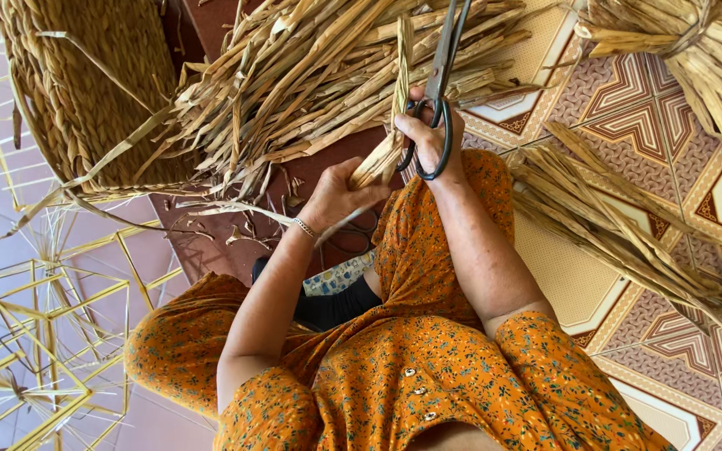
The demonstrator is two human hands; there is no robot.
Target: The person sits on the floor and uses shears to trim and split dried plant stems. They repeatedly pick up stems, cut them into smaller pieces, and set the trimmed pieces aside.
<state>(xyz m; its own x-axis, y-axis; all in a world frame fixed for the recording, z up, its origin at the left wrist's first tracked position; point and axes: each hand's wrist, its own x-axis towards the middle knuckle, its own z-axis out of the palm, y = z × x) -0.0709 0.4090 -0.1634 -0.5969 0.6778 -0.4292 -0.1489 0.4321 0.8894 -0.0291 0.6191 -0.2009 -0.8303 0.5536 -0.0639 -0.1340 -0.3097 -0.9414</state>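
My left hand, with a thin bracelet at the wrist, grips a folded strip of dried leaf that stands up between both hands. Right beside it, my right hand is shut on the black handles of a pair of long dark scissors. The blades point away from me, alongside the upper part of the strip. The two hands almost touch above my lap, which is covered by an orange flowered dress.
A loose heap of dried leaves lies just beyond my hands. A woven basket stands at the far left, a yellow wire frame at the near left. Tied leaf bundles lie on the patterned tile floor at the right.
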